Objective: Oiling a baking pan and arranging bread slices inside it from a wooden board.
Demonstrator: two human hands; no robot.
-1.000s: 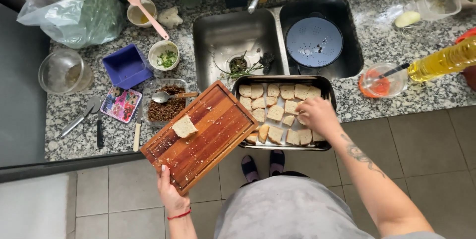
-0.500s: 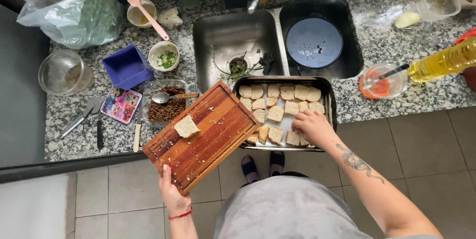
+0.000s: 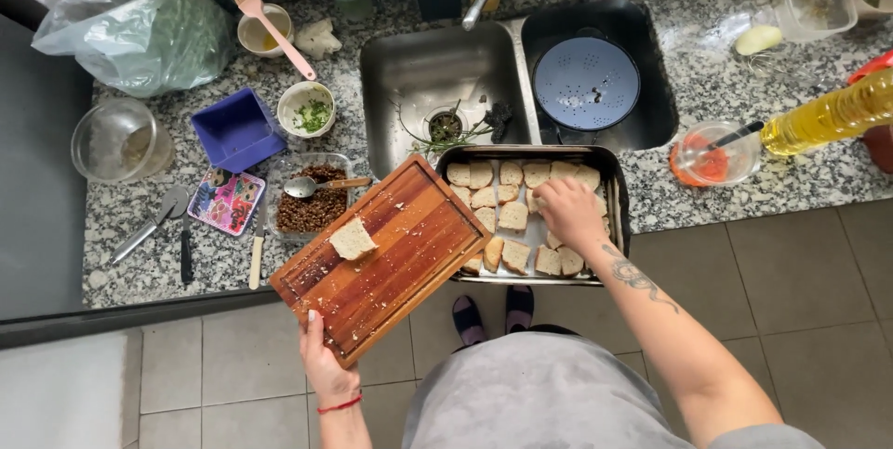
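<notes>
Gripping the cutting board point(image 3: 391, 258) edge, left hand point(image 3: 321, 361); right hand point(image 3: 569, 212) fingers down on tray point(image 3: 614, 190) bread slices point(image 3: 512, 216)

- Right hand point(image 3: 569, 212) covers several bread slices in the dark metal baking tray point(image 3: 618, 190).
- Wooden cutting board point(image 3: 383, 256) hides the tray's left corner.
- Yellow oil bottle point(image 3: 828, 118) runs off the right edge.
- Left hand point(image 3: 323, 362) fingers tucked beneath the board.
</notes>
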